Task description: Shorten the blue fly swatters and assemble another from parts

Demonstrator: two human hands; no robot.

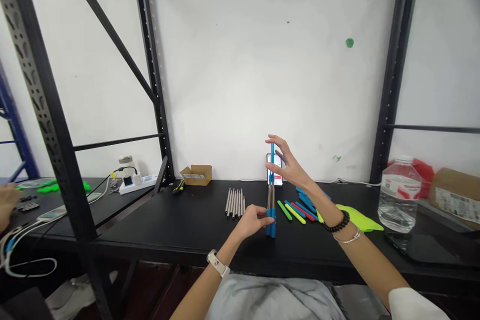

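Well, the black tabletop (195, 245) runs along a white wall between dark steel shelf uprights (395, 70), with a large plastic water bottle (399, 200) toward its right end and a small cardboard box (195, 175) at the back. A phone (274, 169) stands upright near the wall, its screen lit, directly behind the hands. To one side lies a neat row of slim grey rods (235, 203), and to the other a loose spread of coloured sticks (296, 210), the two sorts apparently kept apart so each is easy to pick from. Between them rises an upright bundle of grey rods and blue sticks (270, 210). The left hand (253, 222) pinches its lower part, seemingly taking the weight, while the right hand (288, 162) is open, fingers spread at the top, as if guarding against tipping; whether it touches, I cannot tell.
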